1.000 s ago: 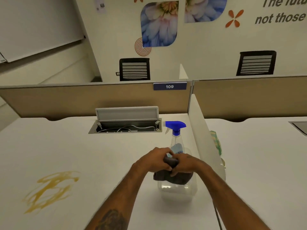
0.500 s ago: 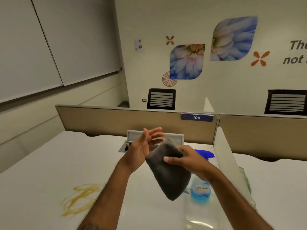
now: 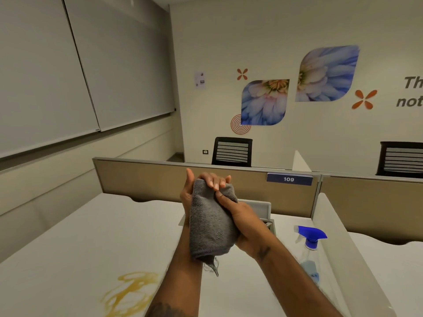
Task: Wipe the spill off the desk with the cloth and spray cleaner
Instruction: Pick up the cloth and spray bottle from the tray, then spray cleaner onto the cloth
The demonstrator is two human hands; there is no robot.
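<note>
Cloth (image 3: 211, 221) now raised higher than half a second ago, sandwiched between both hands above the desk (image 3: 75, 245); left hand (image 3: 188, 200), then open and clear of it, now presses flat behind it, fingers together. Right hand (image 3: 238, 221) fingers clamped on its top fold. Grey, fuzzy, bunched, frayed corner dangling. Yellow spill (image 3: 130, 294) near front edge; spray bottle (image 3: 310, 250) at right edge.

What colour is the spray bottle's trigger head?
Blue, on a clear spray bottle; the head view shows it clearly.
</note>
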